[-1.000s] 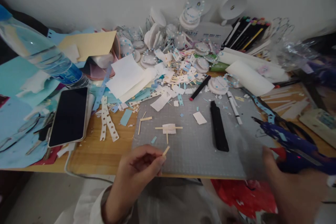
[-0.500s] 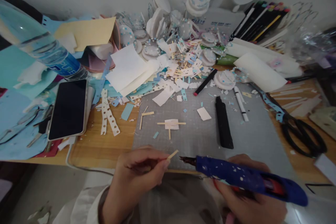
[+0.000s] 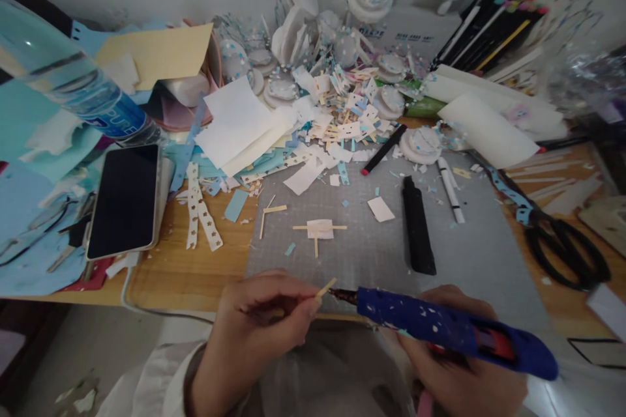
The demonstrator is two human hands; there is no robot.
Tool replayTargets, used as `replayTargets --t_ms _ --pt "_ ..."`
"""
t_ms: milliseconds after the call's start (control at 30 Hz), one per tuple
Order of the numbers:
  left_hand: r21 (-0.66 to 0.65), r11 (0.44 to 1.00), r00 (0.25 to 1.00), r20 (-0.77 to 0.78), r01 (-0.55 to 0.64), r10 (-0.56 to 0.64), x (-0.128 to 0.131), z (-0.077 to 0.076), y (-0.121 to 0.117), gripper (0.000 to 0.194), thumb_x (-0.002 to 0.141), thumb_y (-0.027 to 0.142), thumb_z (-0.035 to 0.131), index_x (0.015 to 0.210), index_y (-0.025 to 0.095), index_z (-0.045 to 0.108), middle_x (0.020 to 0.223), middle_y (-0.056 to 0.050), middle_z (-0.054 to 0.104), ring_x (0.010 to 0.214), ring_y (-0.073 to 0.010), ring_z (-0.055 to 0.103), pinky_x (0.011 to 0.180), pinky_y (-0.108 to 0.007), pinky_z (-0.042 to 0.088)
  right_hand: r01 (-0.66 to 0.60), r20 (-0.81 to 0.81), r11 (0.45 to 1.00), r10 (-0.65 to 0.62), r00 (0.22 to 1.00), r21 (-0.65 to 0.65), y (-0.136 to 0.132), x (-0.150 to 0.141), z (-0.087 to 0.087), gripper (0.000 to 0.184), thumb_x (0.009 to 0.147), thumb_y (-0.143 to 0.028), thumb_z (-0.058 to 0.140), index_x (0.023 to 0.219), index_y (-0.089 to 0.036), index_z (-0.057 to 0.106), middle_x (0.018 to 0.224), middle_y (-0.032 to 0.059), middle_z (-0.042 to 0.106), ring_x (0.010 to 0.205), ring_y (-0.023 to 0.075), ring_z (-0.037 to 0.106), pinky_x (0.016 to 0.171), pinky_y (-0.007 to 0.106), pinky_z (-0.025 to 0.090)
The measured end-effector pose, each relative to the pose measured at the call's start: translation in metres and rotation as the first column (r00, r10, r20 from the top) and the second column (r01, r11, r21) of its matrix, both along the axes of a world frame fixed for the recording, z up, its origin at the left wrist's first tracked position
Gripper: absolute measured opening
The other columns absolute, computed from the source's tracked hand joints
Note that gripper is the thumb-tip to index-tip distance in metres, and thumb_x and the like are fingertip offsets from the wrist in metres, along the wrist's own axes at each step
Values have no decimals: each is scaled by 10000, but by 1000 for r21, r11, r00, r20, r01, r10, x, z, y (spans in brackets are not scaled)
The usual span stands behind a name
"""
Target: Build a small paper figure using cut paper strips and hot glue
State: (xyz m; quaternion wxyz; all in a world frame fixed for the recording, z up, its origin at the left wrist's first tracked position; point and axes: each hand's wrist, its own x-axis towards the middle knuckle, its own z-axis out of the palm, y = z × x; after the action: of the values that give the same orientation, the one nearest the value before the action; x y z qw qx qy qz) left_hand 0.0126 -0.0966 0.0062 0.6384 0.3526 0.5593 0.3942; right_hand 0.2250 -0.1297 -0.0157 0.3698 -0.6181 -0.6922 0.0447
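Note:
Between the thumb and forefinger of my left hand (image 3: pixel 267 316) a short, thin pale-yellow paper strip (image 3: pixel 327 286) is pinched, its free end pointing up and right. My right hand (image 3: pixel 464 352) is wrapped round a blue glue gun (image 3: pixel 415 316) spotted with white flecks. The gun's dark nozzle points left and meets, or nearly meets, the strip. Beyond my hands, on the grey mat, lies a small white paper piece (image 3: pixel 327 230) with a T of yellow strips on it. Left of it are a few more thin yellow strips (image 3: pixel 274 209).
A black marker-like case (image 3: pixel 418 228), a white pen (image 3: pixel 450 192) and black scissors (image 3: pixel 562 244) lie to the right. A phone (image 3: pixel 124 202) and a tilted water bottle (image 3: pixel 83 85) are on the left. Paper scraps (image 3: pixel 347 111) heap up at the back.
The glue gun in my right hand has moved left, bringing its nozzle to the strip. My left hand has shifted slightly right with the strip still pinched.

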Motion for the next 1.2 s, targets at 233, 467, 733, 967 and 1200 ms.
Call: replayTargets --t_ms 233,467,733,967,1200 --pt "22 1000 1000 -20 15 -15 0 0 -1 36 673 202 757 657 230 771 549 12 573 433 -87 476 403 -205 369 17 -42 1000 -17 999 -20 0 0 0 149 756 -263 665 754 -226 520 609 -45 584 513 129 611 472 228 506" --pt "31 999 999 -52 12 -10 0 1 0 51 662 193 748 642 232 774 550 4 594 456 -95 480 416 -207 359 -3 -38 999 1 999 -35 3 1 2 134 771 -270 646 723 -216 533 594 -46 581 495 113 605 470 212 502" --pt "88 995 997 -73 40 -34 0 1 0 71 681 173 738 646 225 771 548 4 588 463 -98 481 417 -211 370 49 44 999 -49 998 19 3 1 1 118 788 -271 628 782 -228 519 610 -43 591 505 128 596 469 235 484" --pt "57 994 992 83 93 -97 -7 -11 2 52 714 187 760 738 227 784 613 6 645 452 -75 554 431 -169 445 431 272 900 -431 860 64 -1 32 -19 311 788 -422 610 565 -246 483 474 -4 485 420 170 505 413 290 359" --pt "-2 994 983 147 112 -111 -7 -19 7 96 774 275 745 767 183 772 582 4 669 516 -81 606 530 -167 479 790 220 612 -768 602 -26 14 123 -44 494 543 -364 767 453 -321 284 338 -53 267 268 105 202 362 323 196"
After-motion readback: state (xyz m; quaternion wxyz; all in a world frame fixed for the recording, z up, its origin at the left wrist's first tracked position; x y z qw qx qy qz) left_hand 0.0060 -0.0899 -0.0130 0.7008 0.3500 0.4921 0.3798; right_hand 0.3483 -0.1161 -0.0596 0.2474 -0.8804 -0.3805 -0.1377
